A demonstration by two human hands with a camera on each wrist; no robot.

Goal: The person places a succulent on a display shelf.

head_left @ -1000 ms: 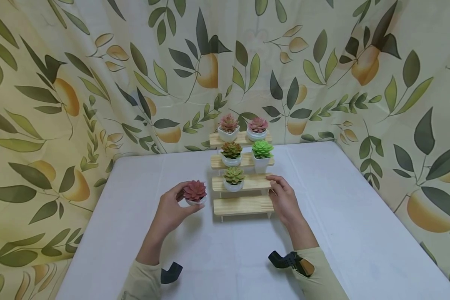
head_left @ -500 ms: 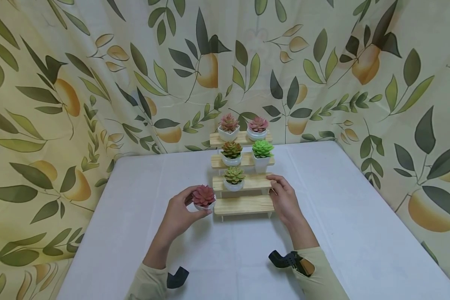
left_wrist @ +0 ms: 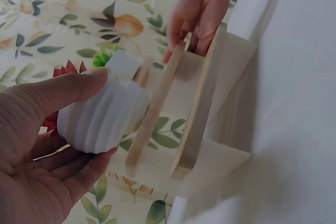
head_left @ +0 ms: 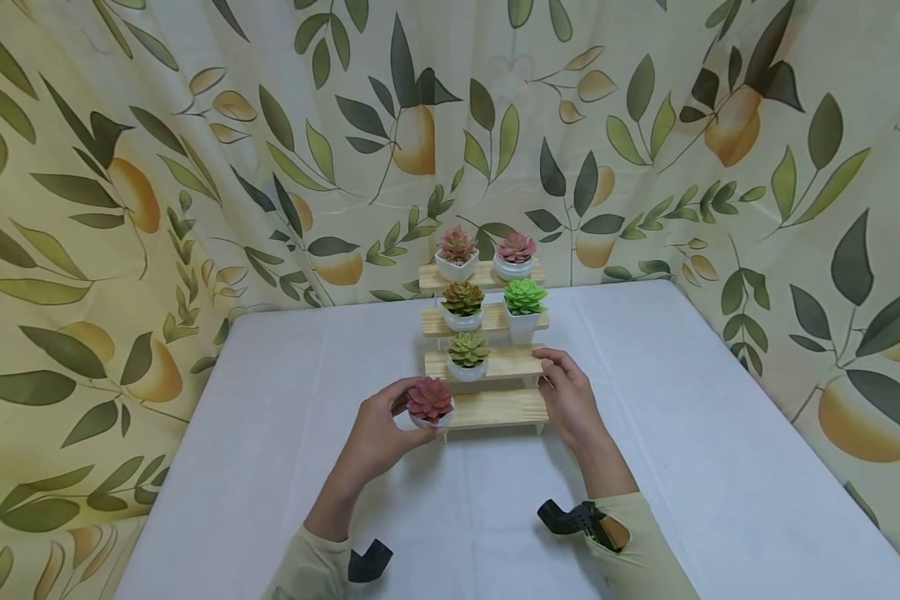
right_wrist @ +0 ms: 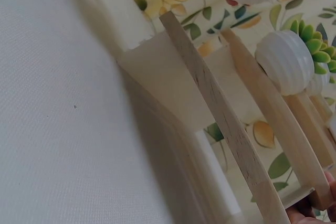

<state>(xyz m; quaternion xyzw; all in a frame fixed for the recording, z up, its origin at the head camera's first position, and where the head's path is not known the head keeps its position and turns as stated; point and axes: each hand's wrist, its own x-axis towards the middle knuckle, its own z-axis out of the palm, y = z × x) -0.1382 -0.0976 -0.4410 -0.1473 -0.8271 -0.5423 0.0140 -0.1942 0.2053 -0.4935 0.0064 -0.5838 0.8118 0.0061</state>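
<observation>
My left hand (head_left: 381, 431) holds a dark red succulent (head_left: 430, 399) by its ribbed white pot (left_wrist: 102, 116), thumb on one side and fingers on the other. In the head view the plant overlaps the left end of the lowest step of a wooden tiered stand (head_left: 495, 410). The right wrist view shows that pot above the step's level, with a gap between. My right hand (head_left: 572, 400) grips the right end of the second-lowest step, fingertips on top of the board. On that step's left half sits a yellow-green succulent (head_left: 468, 350) in a white pot.
Higher up, the stand carries a brownish-green succulent (head_left: 462, 298), a bright green one (head_left: 525, 297) and two pink ones, left (head_left: 457, 246) and right (head_left: 515, 250). A white cloth covers the table (head_left: 645, 417). Behind hangs a leaf-and-fruit patterned curtain (head_left: 270, 167).
My left hand has carried the red succulent rightward and slightly nearer to me, from beside the stand to over the lowest step's left end. My right hand has stayed on the stand.
</observation>
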